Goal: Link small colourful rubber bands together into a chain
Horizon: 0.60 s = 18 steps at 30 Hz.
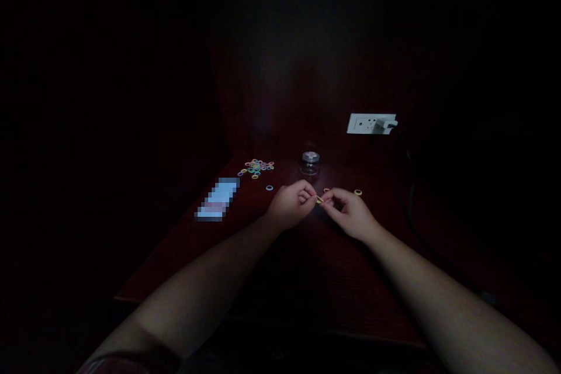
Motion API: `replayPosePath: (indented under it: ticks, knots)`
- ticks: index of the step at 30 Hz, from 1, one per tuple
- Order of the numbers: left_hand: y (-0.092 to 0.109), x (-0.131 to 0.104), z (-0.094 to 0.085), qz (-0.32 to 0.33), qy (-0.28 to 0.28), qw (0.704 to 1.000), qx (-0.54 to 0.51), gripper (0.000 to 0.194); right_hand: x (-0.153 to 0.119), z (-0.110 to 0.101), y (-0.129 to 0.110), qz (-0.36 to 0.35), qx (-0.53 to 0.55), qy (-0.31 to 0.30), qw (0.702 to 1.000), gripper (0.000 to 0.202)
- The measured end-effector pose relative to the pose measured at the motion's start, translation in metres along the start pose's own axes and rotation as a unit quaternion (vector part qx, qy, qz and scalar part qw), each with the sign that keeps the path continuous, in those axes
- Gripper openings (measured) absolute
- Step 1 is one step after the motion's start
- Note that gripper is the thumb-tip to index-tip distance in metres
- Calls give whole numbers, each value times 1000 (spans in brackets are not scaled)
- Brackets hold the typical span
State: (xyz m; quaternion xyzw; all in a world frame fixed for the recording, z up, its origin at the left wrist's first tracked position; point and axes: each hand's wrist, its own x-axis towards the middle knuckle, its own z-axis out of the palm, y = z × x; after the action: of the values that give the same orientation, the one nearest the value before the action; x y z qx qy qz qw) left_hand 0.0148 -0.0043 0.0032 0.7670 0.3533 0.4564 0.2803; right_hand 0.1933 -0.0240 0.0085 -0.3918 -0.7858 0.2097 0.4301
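Between my two hands is a small yellow hair tie point(319, 200), pinched from both sides just above the dark red table. My left hand point(291, 204) grips its left side with thumb and forefinger. On its right side, the fingertips of my right hand point(349, 211) are closed on it. Another yellow hair tie point(358, 192) lies right of my right hand, and a reddish one point(326, 190) shows partly behind those fingers. A blue hair tie point(269, 187) rests left of my left hand. Behind my hands stands a clear lidded jar point(310, 166).
A pile of coloured hair ties point(256, 168) lies at the table's back left. Nearer is a blurred, bright phone-like rectangle point(218, 200). A white wall socket point(371, 124) holds a plug, with a dark cable point(411, 198) running down the right side. The surroundings are very dark.
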Motion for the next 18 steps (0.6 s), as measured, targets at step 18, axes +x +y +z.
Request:
replayPosePath:
  ticks: [18]
  knots:
    - [8,1,-5,60,-17,996,60,17,2,-5,0,30,4,28,999,23]
